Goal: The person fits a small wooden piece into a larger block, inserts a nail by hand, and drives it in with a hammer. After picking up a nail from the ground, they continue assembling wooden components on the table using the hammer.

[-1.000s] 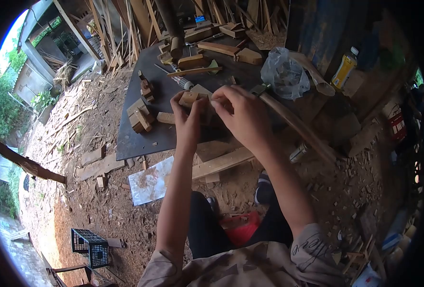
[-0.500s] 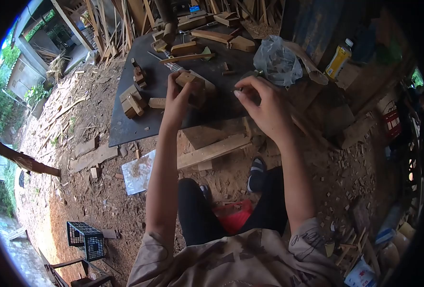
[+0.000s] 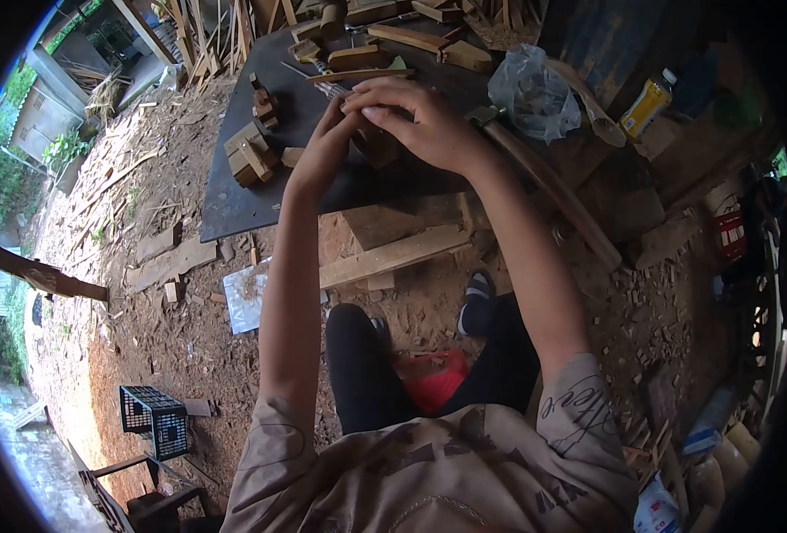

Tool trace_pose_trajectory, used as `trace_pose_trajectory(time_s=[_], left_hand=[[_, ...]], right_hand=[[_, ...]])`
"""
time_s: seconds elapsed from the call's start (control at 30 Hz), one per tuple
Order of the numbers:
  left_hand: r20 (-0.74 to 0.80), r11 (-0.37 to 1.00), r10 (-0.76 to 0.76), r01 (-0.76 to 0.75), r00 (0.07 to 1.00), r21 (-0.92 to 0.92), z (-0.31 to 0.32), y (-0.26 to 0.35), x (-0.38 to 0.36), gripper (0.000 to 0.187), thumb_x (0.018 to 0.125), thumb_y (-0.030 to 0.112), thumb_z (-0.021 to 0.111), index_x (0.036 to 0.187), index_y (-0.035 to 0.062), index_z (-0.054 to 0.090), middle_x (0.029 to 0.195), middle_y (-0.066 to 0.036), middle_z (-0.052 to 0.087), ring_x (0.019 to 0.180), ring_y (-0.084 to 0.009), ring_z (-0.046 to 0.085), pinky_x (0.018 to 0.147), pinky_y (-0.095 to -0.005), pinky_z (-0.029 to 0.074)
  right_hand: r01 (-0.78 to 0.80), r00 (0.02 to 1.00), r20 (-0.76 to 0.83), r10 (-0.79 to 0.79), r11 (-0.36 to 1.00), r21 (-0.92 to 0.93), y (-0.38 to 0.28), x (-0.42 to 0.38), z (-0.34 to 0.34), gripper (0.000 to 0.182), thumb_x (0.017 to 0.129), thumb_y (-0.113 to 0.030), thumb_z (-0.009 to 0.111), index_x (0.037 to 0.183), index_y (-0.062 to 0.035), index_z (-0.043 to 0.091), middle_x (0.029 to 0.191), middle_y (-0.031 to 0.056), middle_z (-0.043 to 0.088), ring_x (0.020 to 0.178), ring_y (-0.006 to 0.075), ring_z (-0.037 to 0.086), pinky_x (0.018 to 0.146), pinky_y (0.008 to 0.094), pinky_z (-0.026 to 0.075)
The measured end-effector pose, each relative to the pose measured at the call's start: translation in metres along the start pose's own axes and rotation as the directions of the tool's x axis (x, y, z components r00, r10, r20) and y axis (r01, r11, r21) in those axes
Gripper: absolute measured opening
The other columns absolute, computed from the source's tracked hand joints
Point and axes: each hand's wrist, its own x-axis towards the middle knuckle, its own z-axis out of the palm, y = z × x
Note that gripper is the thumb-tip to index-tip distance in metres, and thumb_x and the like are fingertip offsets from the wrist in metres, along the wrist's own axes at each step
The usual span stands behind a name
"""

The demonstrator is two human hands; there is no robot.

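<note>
My left hand (image 3: 321, 153) is closed around a wooden block (image 3: 377, 147), held just over the dark tabletop (image 3: 260, 209). My right hand (image 3: 422, 126) reaches across to the block's top, its fingers bent over and its thumb close to my left fingertips. Whatever lies between those right fingers is hidden. To the left of the block stand a wooden piece built of joined blocks (image 3: 250, 158) and a smaller wooden piece (image 3: 263, 105). A hammer (image 3: 549, 191) with a long wooden handle lies to the right of my right hand.
A clear plastic bag (image 3: 536, 96) and a yellow bottle (image 3: 647, 107) sit at the right. Wooden pieces (image 3: 409, 37) and a thin strip (image 3: 358, 75) lie toward the back. Below the table's front edge is a plank (image 3: 393, 256). A dark crate (image 3: 155, 420) stands on the littered ground.
My right hand has moved left from beside the block onto its top, meeting my left hand. The left hand keeps its hold. The view has shifted slightly, and the hammer shows more fully.
</note>
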Motion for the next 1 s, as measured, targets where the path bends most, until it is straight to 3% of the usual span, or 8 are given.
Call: trace_pose_trajectory(time_s=[0.17,0.4,0.5,0.6,0.7,0.8,0.83,1.0], left_hand=[[-0.001,0.999,0.016,-0.016,1.000,0.051,0.004,0.008,-0.003,0.055,0.106,0.016,0.060,0.159,0.0047,0.048,0.147,-0.008,0.060,0.136,-0.0177,0.057,0.115,-0.0324,0.043],[0.113,1.000,-0.013,0.014,0.994,-0.011,0.000,0.019,0.000,0.057,0.105,0.013,0.063,0.159,0.0045,0.048,0.145,-0.010,0.061,0.135,-0.0188,0.059,0.117,-0.0336,0.043],[0.117,0.998,-0.051,0.056,0.992,-0.037,0.002,0.026,0.000,0.059,0.103,0.011,0.063,0.159,0.0049,0.048,0.144,-0.010,0.062,0.133,-0.0196,0.060,0.116,-0.0344,0.044],[0.207,0.997,-0.070,0.077,0.976,-0.030,-0.005,0.026,0.007,0.061,0.102,0.011,0.065,0.160,0.0052,0.047,0.144,-0.010,0.062,0.132,-0.0205,0.061,0.116,-0.0356,0.046],[0.263,0.995,-0.088,0.099,0.961,-0.029,-0.011,0.025,0.012,0.063,0.102,0.013,0.066,0.161,0.0054,0.047,0.144,-0.010,0.063,0.132,-0.0206,0.062,0.115,-0.0365,0.046],[0.272,0.996,-0.072,0.082,0.960,-0.025,-0.013,0.024,0.013,0.063,0.101,0.014,0.068,0.161,0.0053,0.048,0.144,-0.010,0.063,0.131,-0.0204,0.062,0.114,-0.0362,0.048],[0.263,0.996,-0.080,0.088,0.961,-0.019,-0.013,0.025,0.011,0.063,0.101,0.012,0.067,0.161,0.0053,0.048,0.145,-0.010,0.063,0.131,-0.0202,0.062,0.114,-0.0358,0.047],[0.215,0.999,-0.037,0.034,0.976,0.019,-0.008,0.026,0.006,0.059,0.103,0.012,0.068,0.159,0.0049,0.050,0.146,-0.011,0.062,0.132,-0.0196,0.063,0.114,-0.0358,0.048]], right_hand=[[-0.154,0.987,-0.013,0.159,0.973,0.173,-0.014,-0.004,-0.005,0.035,0.104,-0.010,0.064,0.139,-0.0133,0.071,0.137,0.0070,0.073,0.129,0.0222,0.068,0.113,0.0384,0.052],[-0.227,0.972,0.131,0.197,0.932,0.284,-0.002,-0.014,-0.013,0.040,0.102,-0.006,0.064,0.141,-0.0131,0.071,0.140,0.0035,0.072,0.129,0.0176,0.067,0.115,0.0370,0.051],[-0.215,0.976,0.102,0.192,0.916,0.337,-0.001,-0.018,-0.010,0.040,0.101,-0.007,0.068,0.140,-0.0128,0.072,0.139,0.0034,0.072,0.130,0.0182,0.066,0.116,0.0370,0.050],[-0.201,0.979,0.036,0.200,0.927,0.318,-0.009,-0.022,-0.008,0.031,0.098,-0.010,0.074,0.130,-0.0105,0.074,0.133,0.0031,0.073,0.129,0.0193,0.066,0.114,0.0383,0.050],[-0.200,0.976,-0.046,0.212,0.963,0.181,-0.028,-0.027,-0.007,0.024,0.094,-0.013,0.081,0.117,-0.0094,0.073,0.125,0.0045,0.073,0.127,0.0215,0.067,0.111,0.0396,0.050],[-0.073,0.981,-0.180,0.071,0.997,-0.004,-0.030,-0.029,0.001,0.024,0.090,-0.015,0.085,0.109,-0.0095,0.072,0.118,0.0060,0.072,0.123,0.0241,0.068,0.110,0.0406,0.050],[-0.006,0.976,-0.215,-0.022,0.992,-0.128,-0.030,-0.029,0.002,0.023,0.090,-0.016,0.086,0.107,-0.0102,0.073,0.117,0.0066,0.071,0.117,0.0268,0.070,0.104,0.0406,0.054],[-0.008,0.965,-0.251,-0.074,0.950,-0.312,-0.036,-0.034,0.008,0.015,0.091,-0.013,0.084,0.101,-0.0089,0.073,0.110,0.0043,0.073,0.105,0.0270,0.072,0.088,0.0418,0.058]])
